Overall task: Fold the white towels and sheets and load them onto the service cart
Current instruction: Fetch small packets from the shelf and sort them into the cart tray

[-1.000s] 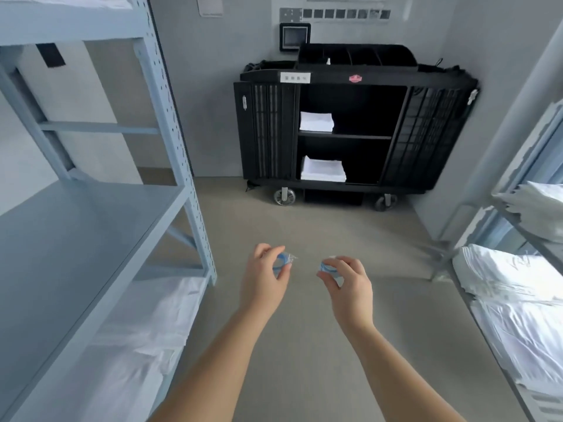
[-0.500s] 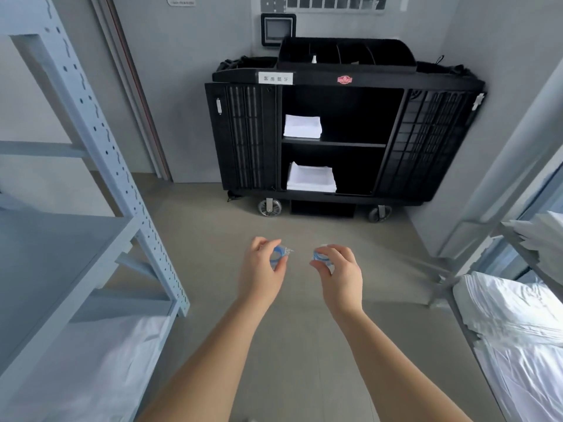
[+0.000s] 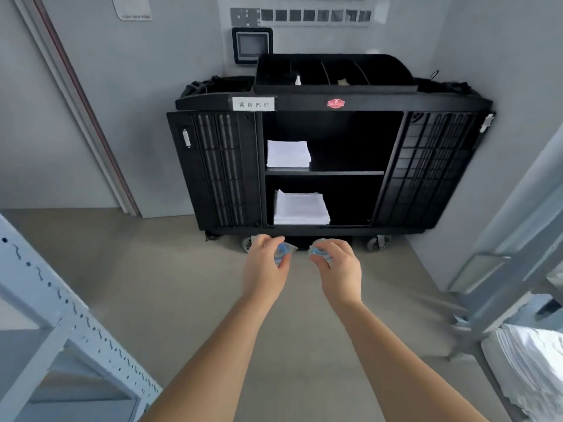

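Observation:
The black service cart [image 3: 332,103] stands against the far wall, its middle bay open. A folded white stack [image 3: 288,154] lies on its upper shelf and a wider folded white stack [image 3: 301,208] on its lower shelf. My left hand [image 3: 265,269] pinches a small clear-and-blue packet [image 3: 285,250]. My right hand [image 3: 338,269] pinches a second small blue packet [image 3: 318,254]. Both hands are held out side by side, just in front of the cart's base. White linen [image 3: 530,367] is piled on the rack at lower right.
A pale blue metal rack [image 3: 76,324] fills the lower left. A grey rack frame [image 3: 502,275] stands on the right. A door frame [image 3: 82,108] is left of the cart, and a wall panel [image 3: 251,45] hangs behind it. The beige floor [image 3: 158,275] lies between the racks.
I have moved closer to the cart, which now looms larger. Both hands keep hold of their small blue packets and have drawn slightly nearer each other.

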Available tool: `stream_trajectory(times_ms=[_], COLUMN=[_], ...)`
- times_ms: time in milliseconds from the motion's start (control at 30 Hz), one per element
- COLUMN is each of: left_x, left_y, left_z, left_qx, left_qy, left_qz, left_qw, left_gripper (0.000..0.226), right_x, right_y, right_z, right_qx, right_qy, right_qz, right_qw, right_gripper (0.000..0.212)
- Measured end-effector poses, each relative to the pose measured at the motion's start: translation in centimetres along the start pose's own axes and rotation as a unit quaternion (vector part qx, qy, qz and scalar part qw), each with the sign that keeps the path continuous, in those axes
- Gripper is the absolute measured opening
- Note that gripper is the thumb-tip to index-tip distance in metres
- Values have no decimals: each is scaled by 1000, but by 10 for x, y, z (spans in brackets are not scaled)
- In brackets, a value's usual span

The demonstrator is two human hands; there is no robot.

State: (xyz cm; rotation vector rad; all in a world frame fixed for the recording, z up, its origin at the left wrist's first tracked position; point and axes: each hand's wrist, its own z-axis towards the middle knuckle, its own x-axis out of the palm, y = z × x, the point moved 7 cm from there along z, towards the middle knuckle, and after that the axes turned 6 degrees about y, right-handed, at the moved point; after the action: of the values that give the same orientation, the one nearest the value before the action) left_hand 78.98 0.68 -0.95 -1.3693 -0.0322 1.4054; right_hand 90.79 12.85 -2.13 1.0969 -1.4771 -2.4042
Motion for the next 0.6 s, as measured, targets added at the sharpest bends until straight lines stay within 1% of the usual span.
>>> stream_trajectory(times_ms=[200,367,600], left_x=[28,58,102], left_y=[8,14,12], left_z=[108,191,338], left_qx=[16,27,38], left_qy=[10,4,-15], left_qz=[-24,-28,-26], left_qw=[1000,999,999], left_gripper=[34,33,36], right_x=[12,23,17], right_y=[-10,-33,-70], right_z=[108,195,350], right_qx=[-2,-4,-19], right_qy=[-17,-23,-33], right_qz=[10,17,21], right_qw=[1000,1000,999], right_gripper=[16,12,16])
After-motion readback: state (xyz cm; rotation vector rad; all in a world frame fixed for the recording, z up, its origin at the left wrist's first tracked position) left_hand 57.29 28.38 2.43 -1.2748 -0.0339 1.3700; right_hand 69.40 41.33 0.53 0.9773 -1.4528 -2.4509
